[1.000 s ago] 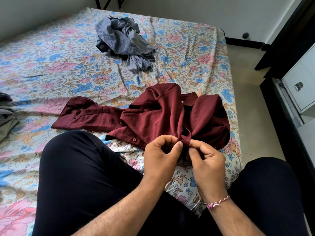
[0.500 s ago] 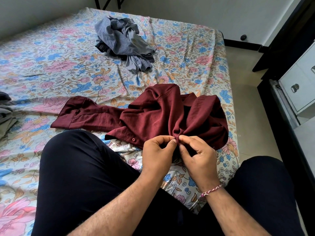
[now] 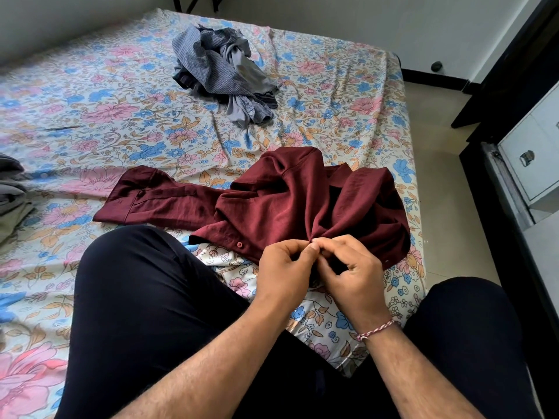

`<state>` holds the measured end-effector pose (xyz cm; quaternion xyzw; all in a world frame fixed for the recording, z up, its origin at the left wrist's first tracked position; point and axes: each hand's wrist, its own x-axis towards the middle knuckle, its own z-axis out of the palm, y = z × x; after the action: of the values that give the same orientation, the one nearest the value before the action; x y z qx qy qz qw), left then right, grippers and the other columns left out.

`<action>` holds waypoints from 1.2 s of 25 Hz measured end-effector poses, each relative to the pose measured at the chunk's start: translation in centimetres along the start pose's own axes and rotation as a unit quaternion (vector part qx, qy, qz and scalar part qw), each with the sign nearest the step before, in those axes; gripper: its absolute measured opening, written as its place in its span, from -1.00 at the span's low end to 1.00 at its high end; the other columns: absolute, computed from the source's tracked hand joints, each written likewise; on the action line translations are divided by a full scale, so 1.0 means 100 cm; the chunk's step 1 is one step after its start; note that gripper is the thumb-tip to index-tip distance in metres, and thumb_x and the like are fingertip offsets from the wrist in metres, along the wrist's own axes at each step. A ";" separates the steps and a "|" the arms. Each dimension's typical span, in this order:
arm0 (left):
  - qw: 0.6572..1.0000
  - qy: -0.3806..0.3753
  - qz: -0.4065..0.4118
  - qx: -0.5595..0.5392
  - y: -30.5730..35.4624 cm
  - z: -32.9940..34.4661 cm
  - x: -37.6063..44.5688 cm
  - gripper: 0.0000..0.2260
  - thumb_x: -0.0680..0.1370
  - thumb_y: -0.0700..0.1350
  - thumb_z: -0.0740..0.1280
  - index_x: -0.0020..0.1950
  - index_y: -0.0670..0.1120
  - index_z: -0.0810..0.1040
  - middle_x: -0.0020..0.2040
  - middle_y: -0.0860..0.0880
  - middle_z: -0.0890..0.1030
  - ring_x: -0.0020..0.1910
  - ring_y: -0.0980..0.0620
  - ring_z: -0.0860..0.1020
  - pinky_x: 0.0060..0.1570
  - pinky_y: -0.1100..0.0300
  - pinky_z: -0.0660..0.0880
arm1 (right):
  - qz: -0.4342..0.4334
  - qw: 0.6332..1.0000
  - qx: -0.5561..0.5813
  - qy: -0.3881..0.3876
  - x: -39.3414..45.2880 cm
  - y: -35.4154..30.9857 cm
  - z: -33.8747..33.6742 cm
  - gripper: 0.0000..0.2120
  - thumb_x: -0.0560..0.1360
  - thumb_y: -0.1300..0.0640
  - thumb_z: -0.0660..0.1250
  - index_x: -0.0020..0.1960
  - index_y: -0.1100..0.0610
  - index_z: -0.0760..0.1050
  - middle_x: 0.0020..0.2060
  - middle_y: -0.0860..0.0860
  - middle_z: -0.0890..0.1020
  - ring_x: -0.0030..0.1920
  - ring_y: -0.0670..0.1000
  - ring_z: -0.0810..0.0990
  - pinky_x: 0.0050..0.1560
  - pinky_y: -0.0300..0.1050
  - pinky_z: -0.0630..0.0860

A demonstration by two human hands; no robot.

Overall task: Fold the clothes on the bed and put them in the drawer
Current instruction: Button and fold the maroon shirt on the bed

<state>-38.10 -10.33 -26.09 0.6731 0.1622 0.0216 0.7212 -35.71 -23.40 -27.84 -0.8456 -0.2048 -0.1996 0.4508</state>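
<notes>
Maroon shirt (image 3: 290, 204) lies crumpled near the bed's (image 3: 90, 122) right edge, one sleeve stretched left, floral sheet bare around it. My left hand (image 3: 284, 267) and right hand (image 3: 351, 273) both pinch its front edge, perhaps at a button. A grey clothes heap (image 3: 223, 74) sits well beyond, drawer unit (image 3: 526, 164) right.
</notes>
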 end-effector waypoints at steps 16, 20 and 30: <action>0.998 -0.061 -0.019 -0.030 0.007 -0.009 0.007 -0.86 0.60 -0.22 0.44 -0.15 -0.16 0.72 -0.21 -0.21 0.71 -0.24 -0.09 0.63 -0.14 0.05 0.59 | -0.074 0.994 -0.075 0.037 0.001 -0.006 -0.016 -0.87 0.46 0.28 0.55 0.00 0.19 0.71 -0.11 -0.04 0.71 -0.11 -0.17 0.66 -0.02 -0.37 0.57; 0.982 -0.106 -0.049 -0.148 0.010 -0.004 -0.002 -0.87 0.61 -0.26 0.41 -0.13 -0.22 0.66 -0.25 -0.18 0.64 -0.28 -0.05 0.60 -0.24 0.14 0.58 | 0.155 0.962 0.197 0.110 -0.001 -0.014 -0.007 -0.85 0.45 0.39 0.51 -0.14 0.15 0.70 -0.21 0.02 0.74 -0.18 -0.03 0.70 -0.05 -0.15 0.62; 0.995 -0.041 0.089 0.005 0.014 -0.009 0.014 -0.84 0.61 0.01 0.34 -0.09 -0.01 0.64 -0.23 -0.04 0.64 -0.22 0.01 0.54 -0.13 -0.05 0.52 | 0.123 0.986 0.067 -0.093 0.005 -0.018 -0.035 -0.82 0.47 0.12 0.57 0.03 -0.01 0.65 -0.26 -0.07 0.66 -0.24 -0.08 0.64 -0.17 -0.19 0.61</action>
<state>-36.70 -9.01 -25.04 0.6888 0.0722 0.0571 0.7191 -36.74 -25.35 -24.55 -0.8471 -0.1535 -0.0489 0.5065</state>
